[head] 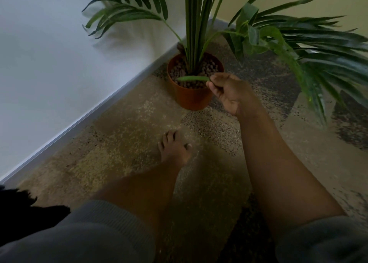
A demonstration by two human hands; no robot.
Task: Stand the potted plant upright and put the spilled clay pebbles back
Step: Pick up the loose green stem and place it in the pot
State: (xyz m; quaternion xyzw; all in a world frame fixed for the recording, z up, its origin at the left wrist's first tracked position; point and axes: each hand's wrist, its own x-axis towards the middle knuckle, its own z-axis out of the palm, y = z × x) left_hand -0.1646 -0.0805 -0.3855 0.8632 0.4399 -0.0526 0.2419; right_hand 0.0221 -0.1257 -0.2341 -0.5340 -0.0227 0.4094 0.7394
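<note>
- Speckled beige and dark patterned carpet floor (123,135): covers the near and right area, meeting a white wall (49,53) with a pale skirting board on the left.
- Green palm-like potted plant (194,23): stands upright at the far centre, fronds spreading left and right.
- Round terracotta-orange plastic pot (191,97): upright on the carpet near the skirting board.
- Right hand (227,91): just right of the pot rim, thumb and fingers pinching a loose narrow green leaf (192,78) that lies across the pot mouth.
- Left hand (175,149): lower on the near side, fingers spread, holding nothing.
- Brown round clay pebbles (210,68): fill the pot around the stems.
</note>
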